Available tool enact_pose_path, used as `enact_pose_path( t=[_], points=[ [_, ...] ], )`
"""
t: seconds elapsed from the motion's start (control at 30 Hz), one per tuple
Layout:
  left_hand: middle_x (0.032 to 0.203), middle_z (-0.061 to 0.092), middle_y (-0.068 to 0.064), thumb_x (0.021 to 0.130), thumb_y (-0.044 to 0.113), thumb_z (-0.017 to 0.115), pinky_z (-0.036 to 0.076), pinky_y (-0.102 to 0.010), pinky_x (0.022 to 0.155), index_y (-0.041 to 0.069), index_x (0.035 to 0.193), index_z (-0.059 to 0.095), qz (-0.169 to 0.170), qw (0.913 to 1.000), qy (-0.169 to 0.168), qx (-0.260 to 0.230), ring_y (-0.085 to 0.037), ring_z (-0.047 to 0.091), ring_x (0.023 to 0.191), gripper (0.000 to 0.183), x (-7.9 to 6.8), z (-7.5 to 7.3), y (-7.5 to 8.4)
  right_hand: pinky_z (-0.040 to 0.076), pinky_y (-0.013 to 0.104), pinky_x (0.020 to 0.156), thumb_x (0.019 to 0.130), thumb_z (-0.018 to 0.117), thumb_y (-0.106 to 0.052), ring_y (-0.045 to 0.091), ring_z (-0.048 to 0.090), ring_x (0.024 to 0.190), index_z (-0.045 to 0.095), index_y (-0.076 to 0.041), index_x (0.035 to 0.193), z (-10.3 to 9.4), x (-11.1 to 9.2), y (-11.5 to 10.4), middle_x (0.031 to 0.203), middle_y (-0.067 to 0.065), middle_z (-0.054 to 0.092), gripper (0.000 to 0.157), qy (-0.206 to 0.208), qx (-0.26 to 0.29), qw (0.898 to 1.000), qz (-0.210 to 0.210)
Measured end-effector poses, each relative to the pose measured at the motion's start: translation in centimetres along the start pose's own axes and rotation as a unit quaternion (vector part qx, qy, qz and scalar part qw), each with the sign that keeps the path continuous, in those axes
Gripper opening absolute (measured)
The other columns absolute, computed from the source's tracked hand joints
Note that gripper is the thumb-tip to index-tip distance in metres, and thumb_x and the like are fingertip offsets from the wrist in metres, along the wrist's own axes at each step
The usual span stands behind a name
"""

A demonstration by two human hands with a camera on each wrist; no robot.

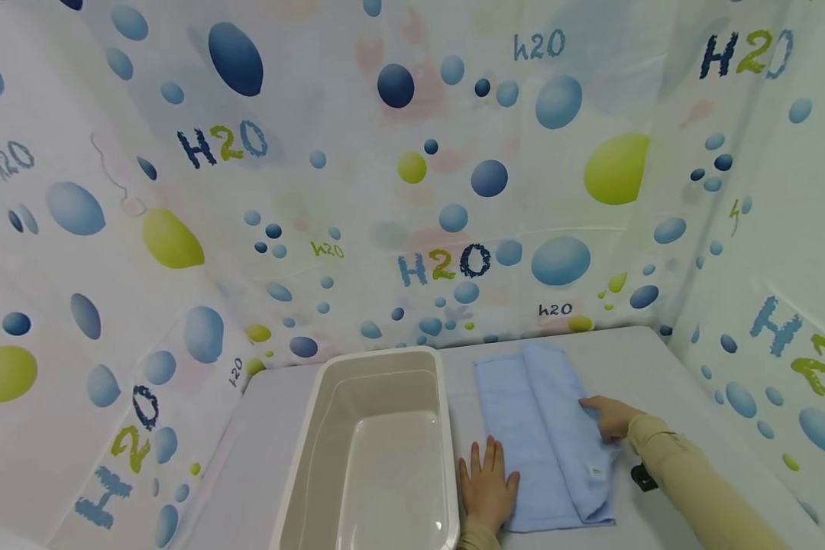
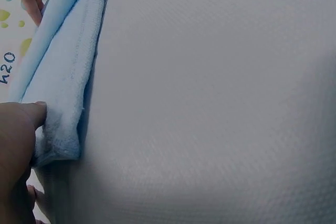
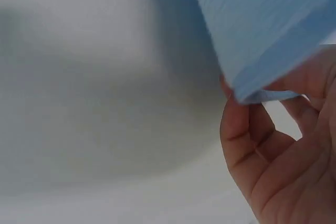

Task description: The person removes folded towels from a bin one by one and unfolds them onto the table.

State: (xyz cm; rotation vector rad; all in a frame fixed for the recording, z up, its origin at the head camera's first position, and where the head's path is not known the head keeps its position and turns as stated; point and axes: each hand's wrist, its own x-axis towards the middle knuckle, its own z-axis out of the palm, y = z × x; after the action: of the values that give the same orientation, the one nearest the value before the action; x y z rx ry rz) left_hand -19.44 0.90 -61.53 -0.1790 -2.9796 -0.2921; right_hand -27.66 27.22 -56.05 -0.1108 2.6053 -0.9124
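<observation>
A light blue towel point(image 1: 532, 443) lies lengthwise on the table, its right part folded over toward the middle, with a small white label point(image 1: 594, 472) near the lower right. My left hand point(image 1: 486, 489) rests flat at the towel's left edge, fingers straight, beside the plastic tub. In the left wrist view its thumb point(image 2: 37, 113) lies on the towel's edge. On the far side, my right hand point(image 1: 612, 418) pinches the right edge of the towel. The right wrist view shows fingertips point(image 3: 236, 114) gripping a corner of the cloth, which is lifted there.
Left of the towel stands a beige plastic tub point(image 1: 392, 481), close against my left hand. A small black object point(image 1: 643, 478) sits on the white table point(image 1: 275, 428) under my right forearm. Curtains printed with bubbles point(image 1: 488, 177) and lettering enclose the back and both sides.
</observation>
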Motion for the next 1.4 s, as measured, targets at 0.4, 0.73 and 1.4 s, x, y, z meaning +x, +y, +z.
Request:
enact_pose_path(
  t=[0.4,0.73,1.4],
  points=[
    [0.144,0.046,0.006,0.088,0.049,0.05,0.032,-0.05,0.107,0.019,0.135,0.05,0.001,1.0,0.007,0.002,-0.025,0.041,0.134,0.055,0.0,0.3,0.0,0.04,0.062,0.093,0.073,0.054,0.004,0.055,0.039,0.121,0.041,0.008,0.133,-0.9,-0.8,3.0,0.136,0.033,0.037,0.061,0.067,-0.18,0.981,0.021],
    [0.143,0.046,0.006,0.088,0.05,0.05,0.033,-0.051,0.106,0.019,0.135,0.05,0.007,0.9999,0.012,0.01,-0.025,0.042,0.133,0.056,0.1,0.4,0.1,0.044,0.061,0.087,0.08,0.056,-0.003,0.054,0.044,0.116,0.041,0.012,0.13,-1.6,-2.0,4.7,0.132,0.035,0.039,0.054,0.098,-0.225,0.968,0.058],
    [0.143,0.047,0.004,0.086,0.052,0.052,0.033,-0.053,0.105,0.018,0.134,0.051,0.004,1.0,0.008,0.003,-0.026,0.042,0.132,0.059,-0.2,0.0,-0.2,0.048,0.055,0.067,0.091,0.038,0.006,0.05,0.056,0.083,0.039,0.012,0.128,-1.1,-2.4,6.8,0.134,0.031,0.037,0.038,0.145,-0.256,0.95,0.102]
  ],
)
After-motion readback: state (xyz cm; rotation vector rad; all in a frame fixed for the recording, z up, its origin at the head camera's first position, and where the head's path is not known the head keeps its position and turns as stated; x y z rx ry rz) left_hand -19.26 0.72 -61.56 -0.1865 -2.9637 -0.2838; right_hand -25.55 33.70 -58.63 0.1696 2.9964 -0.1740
